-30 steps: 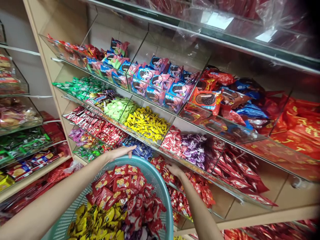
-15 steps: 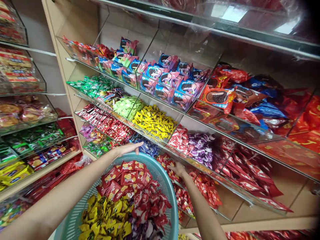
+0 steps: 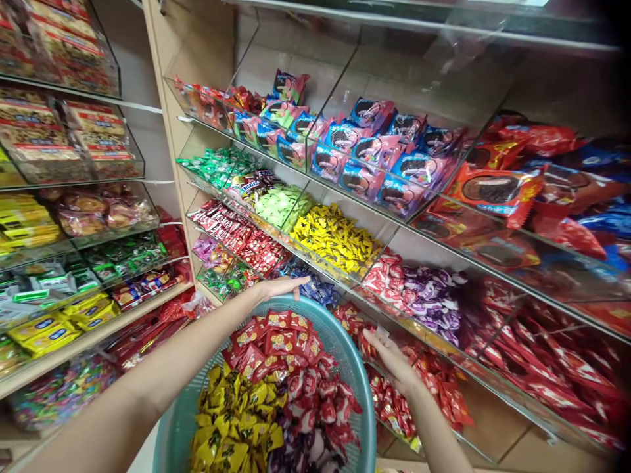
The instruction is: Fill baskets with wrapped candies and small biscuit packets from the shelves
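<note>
A teal plastic basket (image 3: 367,394) tilts in front of me, with my left hand (image 3: 283,287) closed over its far rim. In it lie flat red candy packets (image 3: 276,345), yellow-wrapped candies (image 3: 236,420), red-and-white twist-wrapped candies (image 3: 323,394) and purple-wrapped candies (image 3: 305,453). Just right of the basket, my right hand (image 3: 392,358) is at a low shelf bin of red-wrapped candies (image 3: 350,318). Its fingers are curled around red-wrapped candies, which are mostly hidden by the hand.
Clear-fronted bins hold yellow candies (image 3: 335,236), pale green candies (image 3: 283,207), purple candies (image 3: 434,299) and blue-pink cookie packs (image 3: 365,177). Their clear front panels slope above my right hand. Another shelf with packaged biscuits (image 3: 83,131) stands at the left.
The view has swung left, so shelves and basket appear farther right. My right hand has drawn slightly back from the red candies, its fingers more visible. My left hand keeps hold of the rim.
</note>
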Demonstrator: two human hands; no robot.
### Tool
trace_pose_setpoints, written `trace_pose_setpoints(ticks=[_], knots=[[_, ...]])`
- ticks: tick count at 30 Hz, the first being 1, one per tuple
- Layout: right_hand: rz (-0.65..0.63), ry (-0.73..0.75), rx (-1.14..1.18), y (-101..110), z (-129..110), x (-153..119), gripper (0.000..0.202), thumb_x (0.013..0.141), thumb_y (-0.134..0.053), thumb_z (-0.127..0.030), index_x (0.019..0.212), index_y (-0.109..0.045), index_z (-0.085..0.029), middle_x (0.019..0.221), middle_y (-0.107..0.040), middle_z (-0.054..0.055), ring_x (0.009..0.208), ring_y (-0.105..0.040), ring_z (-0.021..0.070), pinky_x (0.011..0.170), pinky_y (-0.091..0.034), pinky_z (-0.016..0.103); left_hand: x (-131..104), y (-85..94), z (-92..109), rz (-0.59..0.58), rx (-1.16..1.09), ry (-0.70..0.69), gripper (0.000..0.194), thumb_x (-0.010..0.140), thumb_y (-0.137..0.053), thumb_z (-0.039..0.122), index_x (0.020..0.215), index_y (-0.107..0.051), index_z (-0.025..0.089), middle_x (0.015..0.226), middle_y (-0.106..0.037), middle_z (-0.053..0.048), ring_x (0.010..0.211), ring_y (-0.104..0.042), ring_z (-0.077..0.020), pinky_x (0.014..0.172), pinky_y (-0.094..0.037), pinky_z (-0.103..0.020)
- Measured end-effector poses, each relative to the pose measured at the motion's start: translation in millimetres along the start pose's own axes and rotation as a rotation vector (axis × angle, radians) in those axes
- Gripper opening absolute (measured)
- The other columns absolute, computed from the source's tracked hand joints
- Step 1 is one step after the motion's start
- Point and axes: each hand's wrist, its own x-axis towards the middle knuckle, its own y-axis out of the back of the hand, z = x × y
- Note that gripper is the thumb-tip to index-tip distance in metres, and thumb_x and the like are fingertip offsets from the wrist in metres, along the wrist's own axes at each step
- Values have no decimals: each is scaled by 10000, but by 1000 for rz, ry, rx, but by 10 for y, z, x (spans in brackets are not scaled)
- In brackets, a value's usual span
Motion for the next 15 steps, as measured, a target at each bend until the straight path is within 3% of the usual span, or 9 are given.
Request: trace_pose_setpoints(ticks=[3,6,11,15], knots=[[-139,105,-128,-233,-209,-212,366,719,-557,-536,853,-578,-196,808,-627,22,749,-580,169,656,-457,258,-25,-5,37,13,12,-7,642,632,-410,766,543,-630,169,588,-569,-26,541,-474,-145,600,-367,-291],[-208,297,-374,-517,-386,-262,370,710,-579,-521,883,-575,-194,746,-588,0,683,-542,162,622,-413,258,-53,-17,66,9,3,1,641,631,-411,766,537,-620,167,569,-561,-26,554,-482,-154,615,-373,-298],[-206,639,-814,-925,-568,-96,418,765,-525,-513,1071,-519,-228,1010,-575,58,941,-523,233,798,-382,327,-54,-24,45,11,5,-1,660,630,-397,776,561,-622,160,581,-562,-28,561,-486,-155,615,-377,-297],[-163,727,-1022,-1086,-686,115,362,832,-449,-460,1101,-487,-221,1060,-555,87,992,-508,245,822,-365,360,-46,-17,27,9,11,-29,662,630,-395,776,573,-626,158,601,-571,-31,598,-489,-164,637,-369,-295]])
